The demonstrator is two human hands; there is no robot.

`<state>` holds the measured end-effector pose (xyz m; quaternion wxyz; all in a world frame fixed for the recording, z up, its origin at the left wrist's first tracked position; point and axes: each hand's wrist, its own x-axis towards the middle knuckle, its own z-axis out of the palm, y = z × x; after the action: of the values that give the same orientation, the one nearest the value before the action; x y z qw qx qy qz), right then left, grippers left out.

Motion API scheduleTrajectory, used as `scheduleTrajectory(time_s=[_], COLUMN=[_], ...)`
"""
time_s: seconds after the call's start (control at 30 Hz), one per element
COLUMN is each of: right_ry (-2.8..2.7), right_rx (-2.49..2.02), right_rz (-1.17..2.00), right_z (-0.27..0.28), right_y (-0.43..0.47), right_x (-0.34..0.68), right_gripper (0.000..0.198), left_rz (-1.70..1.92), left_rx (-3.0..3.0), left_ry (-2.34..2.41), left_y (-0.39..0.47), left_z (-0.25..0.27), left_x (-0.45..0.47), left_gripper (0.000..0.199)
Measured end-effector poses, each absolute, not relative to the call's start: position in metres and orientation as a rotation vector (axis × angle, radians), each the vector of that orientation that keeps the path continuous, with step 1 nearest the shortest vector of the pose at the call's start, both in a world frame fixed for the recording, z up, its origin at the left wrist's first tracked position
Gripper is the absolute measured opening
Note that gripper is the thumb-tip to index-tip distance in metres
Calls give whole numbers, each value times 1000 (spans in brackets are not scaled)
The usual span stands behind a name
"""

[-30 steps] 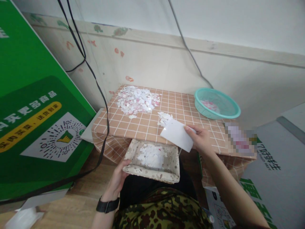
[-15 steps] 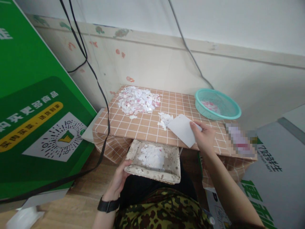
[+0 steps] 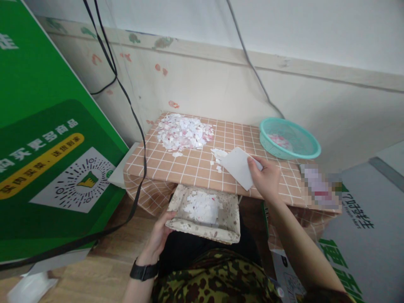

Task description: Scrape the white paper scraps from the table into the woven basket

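Observation:
My left hand (image 3: 162, 231) grips the left side of a fabric-lined basket (image 3: 202, 231), held just below the table's front edge. White paper scraps (image 3: 202, 206) lie inside it. Over the table, my right hand (image 3: 265, 176) pinches a flat pale grey-white card (image 3: 239, 167) by its right side. The card's left corner touches or overlaps a small cluster of paper scraps (image 3: 218, 154) on the cloth. Farther back on the left is a large heap of white and pink paper pieces (image 3: 184, 132).
A checked brown cloth (image 3: 176, 170) covers the table. At its back right stands a turquoise plastic sieve basket (image 3: 290, 152) with pinkish scraps inside. A green board (image 3: 47, 92) stands at left, with a black strap (image 3: 139, 126) hanging before it. A wall closes the back.
The card in my right hand has moved slightly left and away from me. The small scraps by it have shifted and spread. My left hand keeps the basket nearly still.

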<state>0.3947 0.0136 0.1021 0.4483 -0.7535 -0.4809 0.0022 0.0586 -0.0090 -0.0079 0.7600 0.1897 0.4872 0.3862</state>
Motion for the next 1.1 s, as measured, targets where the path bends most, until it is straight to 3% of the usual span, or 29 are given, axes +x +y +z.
scheduleTrajectory(time_s=[0.4, 0.9, 1.1], right_ry=[-1213, -1321, -1277], right_rx=[-1834, -1799, -1788], right_rz=[72, 124, 116], right_z=[101, 105, 101], right_y=[20, 22, 14], right_x=[390, 385, 388], right_gripper=[49, 45, 46], left_rz=[830, 842, 839], left_rx=[417, 434, 427], left_ry=[1074, 1052, 1056], left_y=[-9, -9, -9], left_z=[-11, -11, -12], left_x=[57, 57, 56], left_gripper=[35, 42, 31])
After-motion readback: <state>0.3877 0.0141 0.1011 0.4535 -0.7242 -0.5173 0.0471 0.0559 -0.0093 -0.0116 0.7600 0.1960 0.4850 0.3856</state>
